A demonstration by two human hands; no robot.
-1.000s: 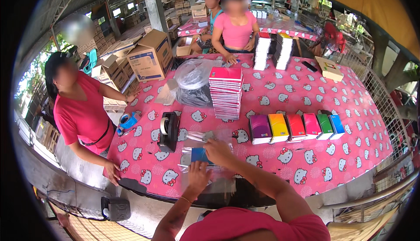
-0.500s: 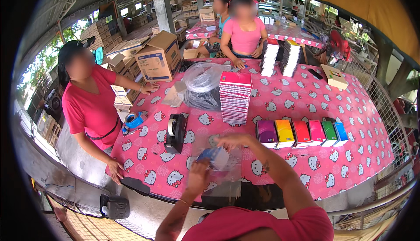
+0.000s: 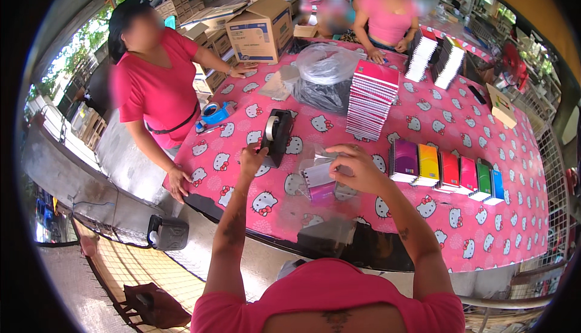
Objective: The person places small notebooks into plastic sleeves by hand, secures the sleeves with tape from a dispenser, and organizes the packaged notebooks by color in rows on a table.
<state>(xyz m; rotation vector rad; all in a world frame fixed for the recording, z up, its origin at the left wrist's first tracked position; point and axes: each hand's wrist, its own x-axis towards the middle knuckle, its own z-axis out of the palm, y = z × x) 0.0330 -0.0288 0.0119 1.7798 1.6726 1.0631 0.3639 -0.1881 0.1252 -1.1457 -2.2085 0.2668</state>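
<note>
under a roof, pink cartoon tablecloth [image 3: 514, 212]

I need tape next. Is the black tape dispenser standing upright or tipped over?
Upright. The black tape dispenser stands on its base on the pink tablecloth, roll on top, with the left hand touching it.

Left hand [image 3: 252, 159] reaching forward; right hand [image 3: 354, 166] curled, gripping.

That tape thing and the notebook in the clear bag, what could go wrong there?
The left hand reaches for the black tape dispenser, and its cutting edge could nick a finger. Only the right hand holds the clear bag with the spiral notebook inside, so the notebook might slide out or the bag might crumple. The tall stack of notebooks stands close by and could topple if bumped.
</note>
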